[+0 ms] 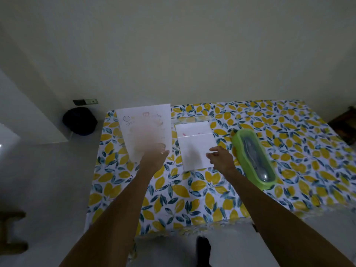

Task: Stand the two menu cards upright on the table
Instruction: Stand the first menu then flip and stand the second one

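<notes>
While print's too blurred to read, left hand (154,157) grips big card (144,130) at 10 o'clock; right hand (219,158), half-open, touches small card (196,145).

One camera sits on the person's head. It looks forward and down at the table (192,199), close up.

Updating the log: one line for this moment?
left hand on large menu card | right hand at small card | both flat
</notes>
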